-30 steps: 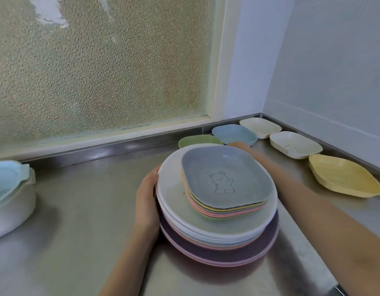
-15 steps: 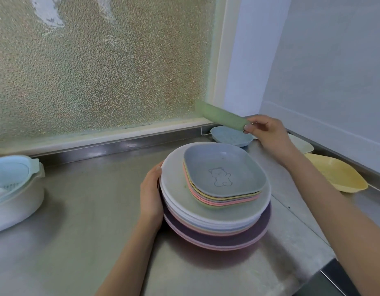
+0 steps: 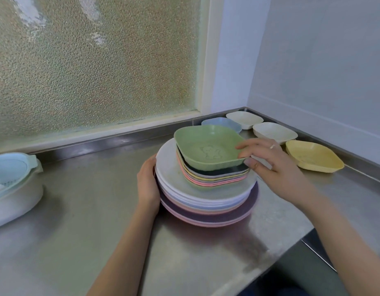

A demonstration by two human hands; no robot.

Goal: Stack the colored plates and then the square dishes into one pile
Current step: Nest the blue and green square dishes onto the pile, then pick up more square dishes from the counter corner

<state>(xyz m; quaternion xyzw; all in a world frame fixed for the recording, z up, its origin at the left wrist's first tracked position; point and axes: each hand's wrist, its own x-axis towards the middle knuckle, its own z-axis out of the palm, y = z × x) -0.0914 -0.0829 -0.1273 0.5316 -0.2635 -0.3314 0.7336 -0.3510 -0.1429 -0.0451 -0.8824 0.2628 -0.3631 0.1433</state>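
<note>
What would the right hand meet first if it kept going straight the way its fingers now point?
The right hand already grips the green square dish; beyond that, probably the frosted window, though depth is unclear.

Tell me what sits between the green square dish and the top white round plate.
In the head view, a nested stack of square dishes lies between the green square dish and the top white round plate.

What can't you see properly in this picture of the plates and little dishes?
- Blue dish: mostly hidden behind the green dish in the head view.
- Left hand: fingertips hidden behind the round plates.
- Square dishes under the green one: only edges show, so their pictures can't be seen.
- White container: cut off by the left edge.
- Frosted window: nothing visible through it.
</note>
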